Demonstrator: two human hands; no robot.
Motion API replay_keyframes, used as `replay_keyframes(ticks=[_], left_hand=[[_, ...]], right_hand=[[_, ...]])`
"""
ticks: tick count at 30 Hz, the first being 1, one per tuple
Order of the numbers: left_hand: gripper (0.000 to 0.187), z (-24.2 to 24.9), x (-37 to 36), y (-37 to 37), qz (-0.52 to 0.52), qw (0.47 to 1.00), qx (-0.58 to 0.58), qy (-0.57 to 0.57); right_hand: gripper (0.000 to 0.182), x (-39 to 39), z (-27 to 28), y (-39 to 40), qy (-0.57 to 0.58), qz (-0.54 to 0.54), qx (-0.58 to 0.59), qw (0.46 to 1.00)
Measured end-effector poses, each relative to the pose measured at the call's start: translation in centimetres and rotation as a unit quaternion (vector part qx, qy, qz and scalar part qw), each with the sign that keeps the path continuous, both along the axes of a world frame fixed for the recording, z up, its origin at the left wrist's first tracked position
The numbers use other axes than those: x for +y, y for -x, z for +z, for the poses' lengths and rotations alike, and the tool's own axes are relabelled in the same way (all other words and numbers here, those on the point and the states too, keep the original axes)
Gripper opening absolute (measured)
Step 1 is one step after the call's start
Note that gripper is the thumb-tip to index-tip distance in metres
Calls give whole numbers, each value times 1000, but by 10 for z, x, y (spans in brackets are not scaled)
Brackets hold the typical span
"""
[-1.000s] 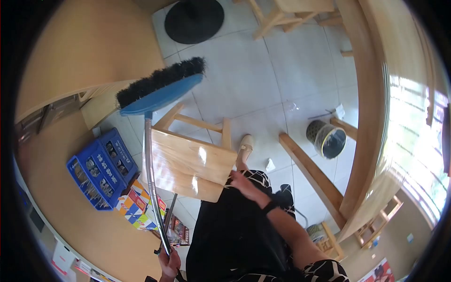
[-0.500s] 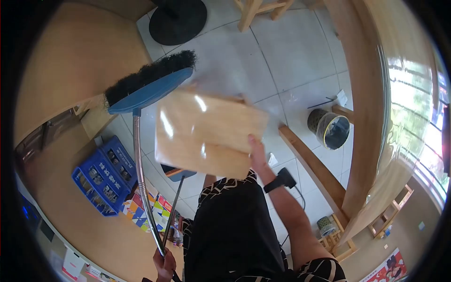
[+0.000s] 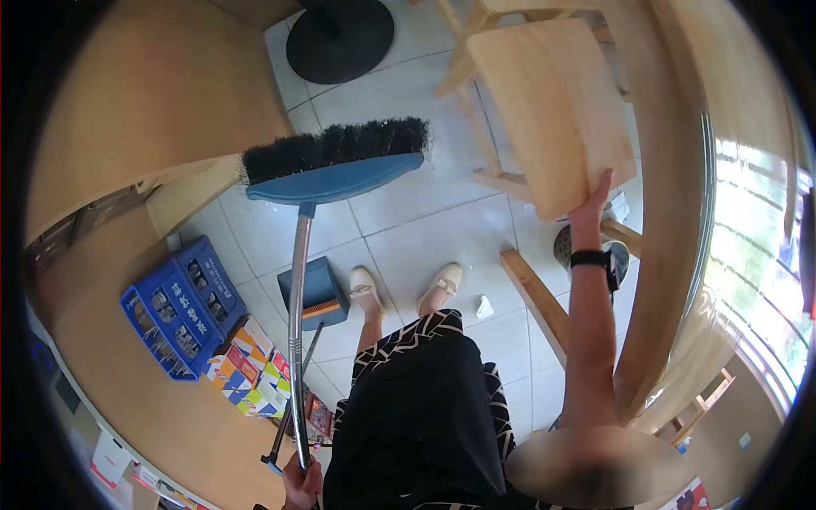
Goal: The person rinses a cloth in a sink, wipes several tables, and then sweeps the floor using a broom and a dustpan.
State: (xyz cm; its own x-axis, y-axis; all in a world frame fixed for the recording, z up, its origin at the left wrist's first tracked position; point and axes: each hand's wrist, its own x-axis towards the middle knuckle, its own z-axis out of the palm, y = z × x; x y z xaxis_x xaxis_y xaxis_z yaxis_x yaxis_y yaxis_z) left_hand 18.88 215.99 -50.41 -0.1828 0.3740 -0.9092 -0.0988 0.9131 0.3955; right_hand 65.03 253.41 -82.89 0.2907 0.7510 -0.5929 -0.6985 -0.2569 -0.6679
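Observation:
My left hand (image 3: 302,481) is closed around the metal handle of a broom (image 3: 336,177), whose blue head and black bristles are held out in front of me. Beside that handle, the thin pole of a blue dustpan (image 3: 314,289) rises from the floor, its blue end close to my left hand. My right arm is stretched forward, and my right hand (image 3: 592,204) grips the near edge of a wooden stool (image 3: 552,110). The stool's pale seat is tilted towards me, with its legs showing to the left.
A wooden table (image 3: 671,170) runs along the right, with a bin (image 3: 564,246) beneath it. To the left stand a blue crate (image 3: 183,310) of bottles and a colourful box (image 3: 251,370). A round black base (image 3: 340,42) is ahead. A white scrap (image 3: 484,307) lies on the floor.
My right hand has carried the stool forward and right, from in front of my legs to beside the table. The broom head has swung right, and the dustpan and my feet have come into view.

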Motion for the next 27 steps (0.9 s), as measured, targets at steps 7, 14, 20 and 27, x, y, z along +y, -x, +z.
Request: replay_keyframes(ticks=[7, 14, 20, 27], left_hand=[[4, -3, 29, -14, 30, 996, -25, 77], [12, -66, 62, 2, -1, 989, -92, 117], [22, -153, 112, -27, -44, 980, -186, 59], [41, -160, 91, -41, -283, 953, -109, -6]], right_hand=[[65, 21, 11, -1, 54, -55, -140, 987], [28, -251, 102, 216, 128, 298, 45, 945], [36, -312, 253, 319, 200, 293, 317, 879], [47, -347, 269, 276, 139, 13, 426, 894]])
